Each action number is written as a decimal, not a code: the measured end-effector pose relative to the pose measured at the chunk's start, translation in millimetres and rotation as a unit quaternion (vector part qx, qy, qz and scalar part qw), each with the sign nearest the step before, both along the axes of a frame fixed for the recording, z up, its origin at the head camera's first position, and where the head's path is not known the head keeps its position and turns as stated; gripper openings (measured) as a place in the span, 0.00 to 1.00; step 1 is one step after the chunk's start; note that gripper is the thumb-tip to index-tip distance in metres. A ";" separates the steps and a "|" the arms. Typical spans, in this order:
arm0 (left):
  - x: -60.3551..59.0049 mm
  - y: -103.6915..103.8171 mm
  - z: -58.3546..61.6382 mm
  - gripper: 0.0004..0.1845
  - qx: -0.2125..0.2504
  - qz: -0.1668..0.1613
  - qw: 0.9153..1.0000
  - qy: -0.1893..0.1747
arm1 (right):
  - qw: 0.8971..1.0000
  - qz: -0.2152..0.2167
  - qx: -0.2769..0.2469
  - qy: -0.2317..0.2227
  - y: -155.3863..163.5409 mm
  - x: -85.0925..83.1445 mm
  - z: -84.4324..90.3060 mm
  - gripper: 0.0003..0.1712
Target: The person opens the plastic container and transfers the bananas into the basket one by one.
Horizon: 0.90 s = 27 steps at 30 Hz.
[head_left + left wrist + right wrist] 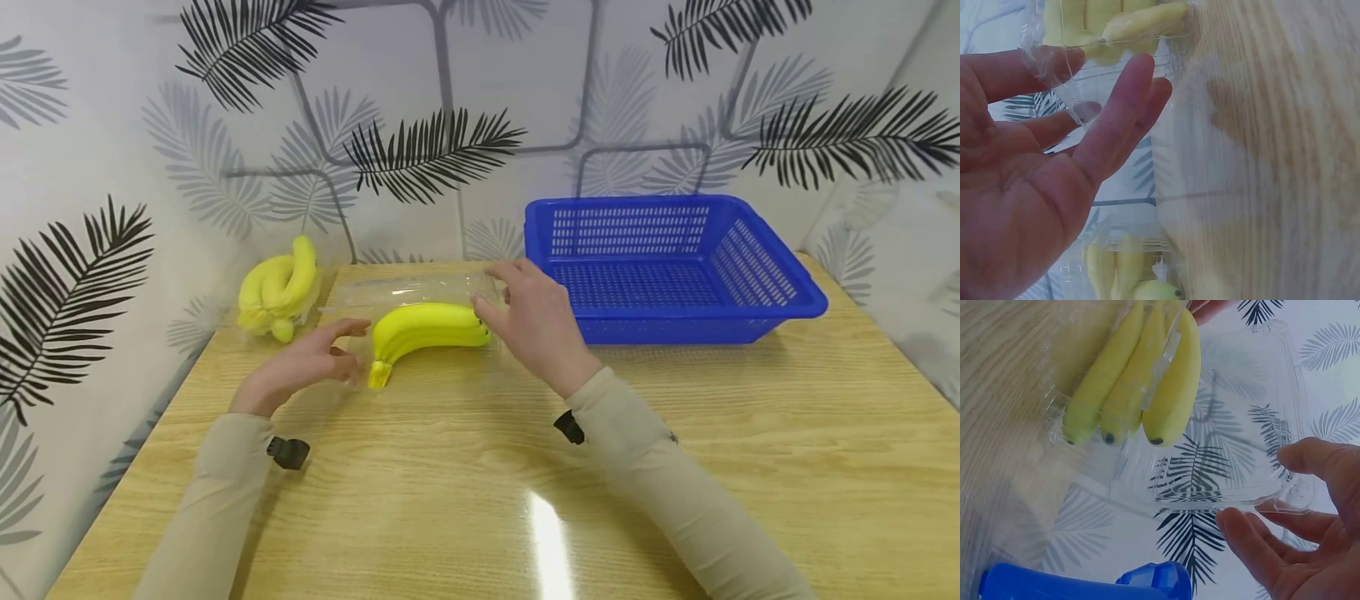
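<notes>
A bunch of yellow bananas (431,325) lies in a clear plastic clamshell box on the table, with its lid (1235,475) raised behind it. My right hand (536,321) pinches the lid's right corner, thumb on one face and fingers at the edge. At the box's left end is my left hand (303,367). Its fingers (1113,128) are fairly straight, spread around the thin plastic edge, and some show through the plastic. Farther left, a second bunch of bananas (277,287) sits in another clear package, partly lost in glare.
A blue perforated basket (675,325) stands at the back right, close to my right hand. The wooden table (420,500) meets a wall covering with leaf prints (435,154) behind and at the left.
</notes>
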<state>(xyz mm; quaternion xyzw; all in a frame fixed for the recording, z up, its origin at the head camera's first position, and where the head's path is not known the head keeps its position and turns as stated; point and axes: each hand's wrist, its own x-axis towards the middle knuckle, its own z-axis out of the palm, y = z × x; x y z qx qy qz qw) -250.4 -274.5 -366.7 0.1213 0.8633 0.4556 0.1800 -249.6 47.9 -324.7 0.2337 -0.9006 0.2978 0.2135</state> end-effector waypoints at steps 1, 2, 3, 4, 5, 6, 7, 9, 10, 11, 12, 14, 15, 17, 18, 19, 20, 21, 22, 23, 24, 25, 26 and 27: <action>-0.3 -1.1 -0.9 0.39 0.005 0.001 1.000 -0.007 | 1.000 -0.004 -0.012 -0.009 0.6 -1.0 0.2 0.22; -0.5 -2.2 -1.7 0.40 0.012 0.001 1.000 -0.014 | 1.000 -0.008 -0.024 -0.013 1.2 -2.0 0.4 0.22; -1.1 -3.3 -2.8 0.39 0.021 0.001 1.000 -0.019 | 0.999 -0.012 -0.029 -0.018 1.8 -3.3 0.5 0.22; -1.4 -4.2 -3.5 0.40 0.028 0.002 0.999 -0.021 | 0.999 -0.016 -0.035 -0.024 2.1 -4.3 1.4 0.22; -1.8 -5.2 -4.2 0.40 0.035 0.002 0.999 -0.022 | 0.999 -0.018 -0.041 -0.030 2.5 -6.0 1.5 0.22; -2.0 -6.0 -4.5 0.40 0.043 0.002 0.999 -0.022 | 0.998 -0.020 -0.047 -0.037 2.7 -7.6 1.8 0.23; -2.2 -6.4 -5.0 0.41 0.048 0.004 0.999 -0.022 | 0.997 -0.020 -0.053 -0.045 2.9 -9.1 2.4 0.24; -3.1 -6.6 -7.1 0.40 0.056 0.010 0.998 -0.019 | 0.996 -0.015 -0.065 -0.063 3.3 -12.4 2.6 0.25; -3.5 -6.1 -8.5 0.40 0.060 0.013 0.998 -0.014 | 0.995 -0.011 -0.074 -0.072 3.4 -14.0 2.6 0.26; -4.2 -5.7 -10.4 0.39 0.068 0.017 0.998 -0.011 | 0.993 -0.007 -0.079 -0.082 3.7 -15.5 2.1 0.28; -4.7 -5.0 -12.3 0.37 0.074 0.022 0.997 -0.006 | 0.993 -0.001 -0.081 -0.090 4.0 -17.1 1.4 0.31; -6.2 -2.9 -16.1 0.35 0.085 0.032 0.996 0.002 | 0.992 0.016 -0.074 -0.100 4.9 -20.5 -0.8 0.38; -6.8 -1.7 -17.6 0.34 0.086 0.037 0.996 0.009 | 0.993 0.023 -0.061 -0.102 5.2 -21.6 -1.8 0.41; -7.9 -0.2 -20.2 0.32 0.089 0.045 0.995 0.018 | 0.995 0.039 -0.025 -0.093 5.9 -24.1 -4.4 0.46; -8.4 0.7 -20.9 0.32 0.087 0.049 0.995 0.021 | 0.995 0.048 -0.010 -0.087 5.8 -25.0 -5.5 0.47; -8.7 1.4 -21.2 0.32 0.084 0.052 0.995 0.024 | 0.995 0.054 0.004 -0.079 5.8 -25.7 -6.6 0.47; -8.8 1.9 -21.4 0.32 0.081 0.054 0.995 0.027 | 0.996 0.059 0.014 -0.069 5.6 -26.1 -7.4 0.46; -9.0 2.5 -21.3 0.32 0.080 0.056 0.995 0.028 | 0.996 0.062 0.021 -0.063 5.4 -25.7 -7.8 0.45; -9.0 2.9 -21.2 0.32 0.078 0.057 0.995 0.029 | 0.996 0.066 0.021 -0.059 5.0 -25.8 -8.4 0.44; -8.9 3.4 -21.0 0.32 0.078 0.059 0.995 0.028 | 0.996 0.070 0.020 -0.061 4.5 -25.2 -8.8 0.43; -8.9 3.7 -20.8 0.32 0.077 0.061 0.995 0.028 | 0.995 0.073 0.020 -0.062 4.0 -24.8 -9.4 0.42; -8.8 4.1 -20.6 0.32 0.076 0.063 0.995 0.029 | 0.995 0.076 0.023 -0.064 3.6 -24.4 -10.1 0.41; -8.9 4.3 -20.7 0.32 0.075 0.065 0.995 0.029 | 0.994 0.080 0.025 -0.066 3.0 -24.2 -10.7 0.40; -9.0 4.4 -20.8 0.32 0.075 0.069 0.994 0.028 | 0.994 0.084 0.028 -0.071 2.4 -23.8 -11.6 0.39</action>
